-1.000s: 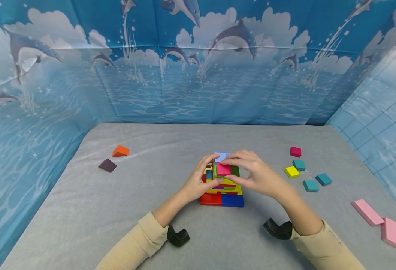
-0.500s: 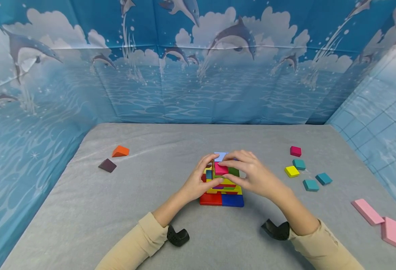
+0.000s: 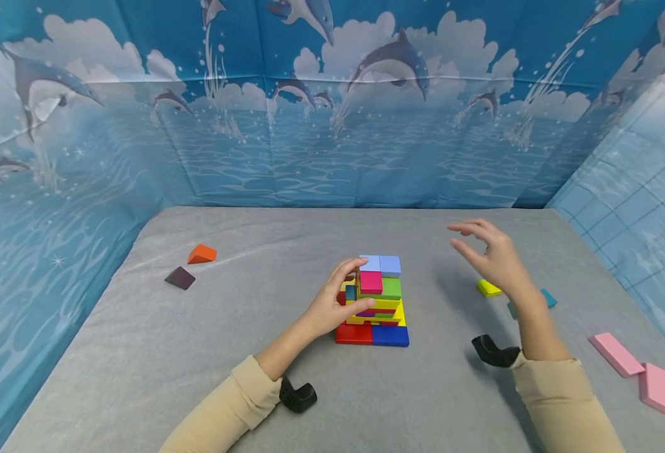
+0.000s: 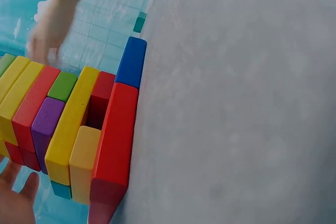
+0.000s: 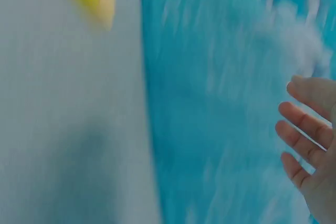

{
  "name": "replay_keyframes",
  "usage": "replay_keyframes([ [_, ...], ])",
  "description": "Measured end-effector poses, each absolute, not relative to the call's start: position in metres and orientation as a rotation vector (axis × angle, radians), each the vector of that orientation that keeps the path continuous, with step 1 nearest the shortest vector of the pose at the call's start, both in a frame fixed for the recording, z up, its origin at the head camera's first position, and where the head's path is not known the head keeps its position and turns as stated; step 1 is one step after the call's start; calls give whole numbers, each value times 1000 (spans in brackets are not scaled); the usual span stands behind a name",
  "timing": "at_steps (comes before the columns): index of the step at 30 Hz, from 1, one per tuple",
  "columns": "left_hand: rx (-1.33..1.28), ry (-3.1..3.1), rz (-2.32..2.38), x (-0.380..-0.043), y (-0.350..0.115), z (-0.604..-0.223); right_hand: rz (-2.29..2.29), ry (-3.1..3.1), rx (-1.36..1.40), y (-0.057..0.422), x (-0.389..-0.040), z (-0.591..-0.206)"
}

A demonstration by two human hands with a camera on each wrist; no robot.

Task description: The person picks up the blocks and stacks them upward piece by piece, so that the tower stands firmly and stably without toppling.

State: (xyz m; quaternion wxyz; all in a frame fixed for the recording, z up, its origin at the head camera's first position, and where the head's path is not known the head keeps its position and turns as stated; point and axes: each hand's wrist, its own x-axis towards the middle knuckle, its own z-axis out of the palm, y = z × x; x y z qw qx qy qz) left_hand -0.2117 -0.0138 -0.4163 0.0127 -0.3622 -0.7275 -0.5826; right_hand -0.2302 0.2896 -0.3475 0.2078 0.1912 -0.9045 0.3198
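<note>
A stacked tower of coloured wooden blocks [image 3: 385,303] stands mid-table, its layers seen side-on in the left wrist view. A pink-red block [image 3: 370,282] lies on top beside a green block [image 3: 391,288], with light blue blocks [image 3: 390,265] behind them. My left hand [image 3: 332,302] is at the tower's left side, thumb toward the front and fingers toward the back; whether it touches cannot be told. To the right, my right hand [image 3: 493,255] hovers above the table, fingers apart and holding nothing. It hides part of the loose blocks below.
Yellow [image 3: 488,288] and teal [image 3: 548,298] blocks lie at the right, with two pink blocks [image 3: 617,354] nearer the right edge. An orange block [image 3: 202,253] and a dark brown block [image 3: 180,278] lie at the left. A dolphin-print curtain [image 3: 321,157] hangs behind the table.
My right hand has let go of the pink-red block, which now sits on the tower further left, and has moved off to the right. My left hand has stayed in place.
</note>
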Motion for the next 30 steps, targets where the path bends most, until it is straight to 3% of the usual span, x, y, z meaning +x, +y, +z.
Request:
replay_keyframes([
  [7, -1113, -2257, -1825, -205, -15, -402, 835, -2753, 206, 361, -252, -384],
  [15, -1081, -2239, -1831, -192, -15, -379, 784, -3050, -82, 384, -264, -408],
  [30, -1046, -2276, -1815, -197, -13, -390, 898, -2968, 106, 378, -267, -420],
])
